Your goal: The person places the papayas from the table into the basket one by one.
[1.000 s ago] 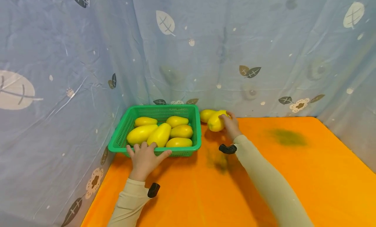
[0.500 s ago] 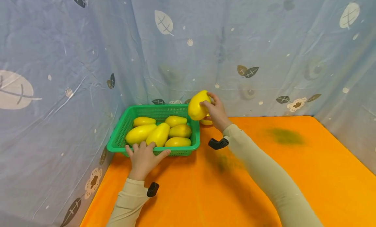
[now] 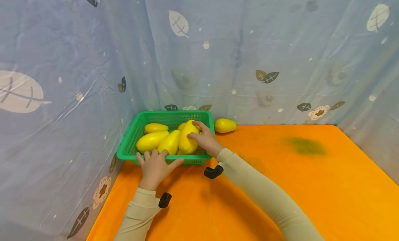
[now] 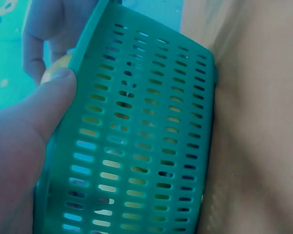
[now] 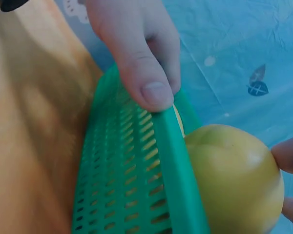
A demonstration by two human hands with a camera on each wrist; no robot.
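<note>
A yellow papaya (image 3: 188, 138) is pinched in my right hand (image 3: 205, 140), over the right side of the green plastic basket (image 3: 124, 152). In the right wrist view its rounded end (image 5: 232, 170) shows just beyond the basket rim, fingertips at its side. My left hand (image 3: 156, 168) grips the near rim. The left wrist view shows its thumb outside the wall and curled fingers on the inner side. Other papayas (image 3: 152, 141) lie in the basket, some hidden behind the held one. One more papaya (image 3: 225, 125) lies on the table right of the basket.
An orange cloth (image 3: 265, 171) covers the table. Blue leaf-print curtains (image 3: 237, 60) hang behind and at both sides, close to the basket's back and left. A dark greenish stain (image 3: 303, 146) marks the cloth at right.
My right hand has lifted a papaya from beside the basket and carried it left, over the basket and lower. The left hand has stayed at the rim.
</note>
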